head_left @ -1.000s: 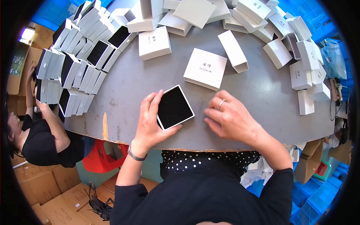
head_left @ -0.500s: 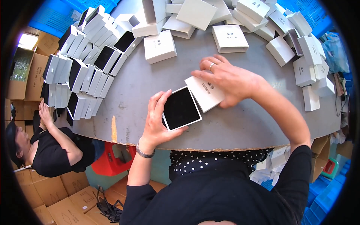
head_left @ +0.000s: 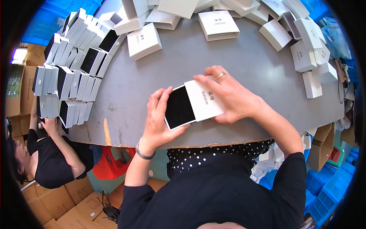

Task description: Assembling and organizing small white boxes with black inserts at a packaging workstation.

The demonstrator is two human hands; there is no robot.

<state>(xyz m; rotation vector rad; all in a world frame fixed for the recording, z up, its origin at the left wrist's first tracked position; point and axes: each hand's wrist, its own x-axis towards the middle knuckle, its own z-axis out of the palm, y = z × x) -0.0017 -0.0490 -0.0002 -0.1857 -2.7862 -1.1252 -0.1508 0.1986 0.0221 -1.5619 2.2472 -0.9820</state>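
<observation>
The left hand (head_left: 158, 122) grips a black tray (head_left: 179, 107) by its near edge, thumb under the corner, while the right hand (head_left: 228, 95), a ring on one finger, is closed over a white sleeve (head_left: 204, 100) that overlaps the tray's far end; both sit just above the grey counter (head_left: 244, 65), between the two hands and close to the counter's near edge. If the tray enters the sleeve skewed, I'd expect a corner to catch and crease the card, and a loose left grip could let the tray slide off the edge. One tray and one sleeve are in hand. Beyond the left hand stand rows of finished boxes (head_left: 72, 82), too many and too overlapped to count; beyond the right, loose white sleeves (head_left: 305, 57) lie scattered, likewise uncountable.
</observation>
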